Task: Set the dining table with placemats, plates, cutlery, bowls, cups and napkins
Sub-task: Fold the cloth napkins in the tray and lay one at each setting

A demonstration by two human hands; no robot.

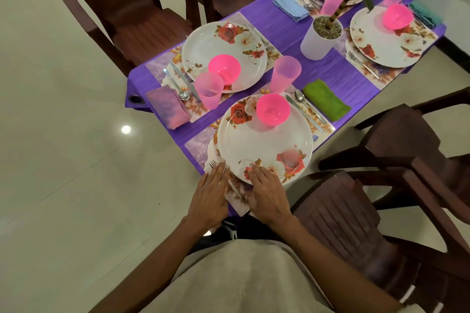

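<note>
Chair back (338, 213) crowds right; open floor (63, 160) left.

Person seen from above w/ both forearms bare to the elbow, no sleeves in view, and no rings, watch or bracelet on the left hand (209, 193) or right hand (268, 194). Nails are short & unpainted, w/ light tips. Torso is covered by a plain beige/off-white top (244, 279) w/ a soft, slightly fuzzy look & no print or buttons visible; below its hem there's dark clothing w/ a small white mark, too blurred to ID.
</note>
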